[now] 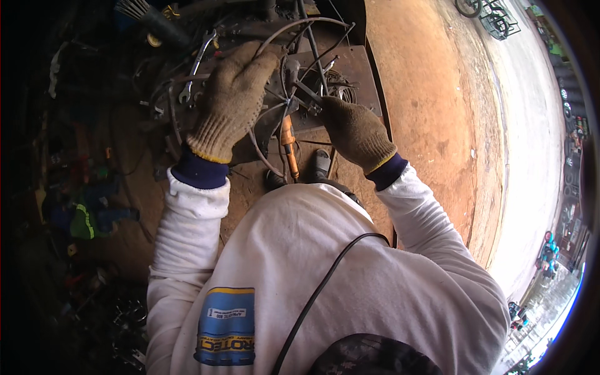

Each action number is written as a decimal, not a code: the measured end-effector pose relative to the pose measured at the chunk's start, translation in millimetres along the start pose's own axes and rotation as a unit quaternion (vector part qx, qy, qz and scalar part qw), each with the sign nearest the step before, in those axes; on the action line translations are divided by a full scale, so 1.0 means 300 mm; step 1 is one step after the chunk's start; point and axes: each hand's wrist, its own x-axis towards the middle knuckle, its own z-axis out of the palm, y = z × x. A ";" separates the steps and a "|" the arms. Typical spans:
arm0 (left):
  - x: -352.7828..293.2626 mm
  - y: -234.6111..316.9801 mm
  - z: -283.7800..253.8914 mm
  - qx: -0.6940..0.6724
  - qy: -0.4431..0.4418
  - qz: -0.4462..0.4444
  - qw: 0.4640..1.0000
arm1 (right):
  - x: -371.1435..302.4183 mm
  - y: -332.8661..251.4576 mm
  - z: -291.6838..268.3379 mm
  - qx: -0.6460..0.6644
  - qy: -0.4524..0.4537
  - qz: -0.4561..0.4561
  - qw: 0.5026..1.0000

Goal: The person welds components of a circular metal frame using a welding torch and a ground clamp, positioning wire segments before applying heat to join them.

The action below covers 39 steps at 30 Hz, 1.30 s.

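Both my hands wear brown knitted work gloves. My left hand (234,103) is closed around part of a bent metal-rod frame (303,22), whose curved rods spread around the bench. My right hand (356,128) is closed on a short, flat, dark metal bar (309,92) that slants up toward the rods' joint. Whether the bar is a tool's handle I cannot tell. Below that joint hangs an orange-and-black handled tool (289,147). My fingertips are largely hidden by the gloves and rods.
The dark metal bench (365,75) carries an open-end wrench (197,67) and a coil of wire (344,94). A bundle of thin rods (147,19) stands at the far left. My shoe (322,164) shows beneath the bench. Brown ground (431,125) stretches to the right.
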 end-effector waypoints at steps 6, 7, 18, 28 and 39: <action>-0.005 0.003 0.009 0.012 -0.003 -0.006 1.000 | -0.026 0.037 0.040 -0.031 -0.056 0.014 0.998; -0.013 0.016 0.012 -0.003 -0.005 -0.020 1.000 | -0.029 0.016 0.026 -0.006 -0.048 0.035 0.998; -0.013 0.018 0.010 -0.014 0.018 -0.048 0.999 | -0.041 0.040 0.095 0.023 0.016 0.024 0.999; -0.007 0.016 -0.038 -0.018 0.004 -0.151 0.988 | -0.090 0.039 0.127 0.033 0.041 0.055 0.997; -0.005 0.018 -0.050 -0.026 -0.001 -0.179 0.984 | -0.111 0.051 0.158 0.052 0.028 0.033 0.998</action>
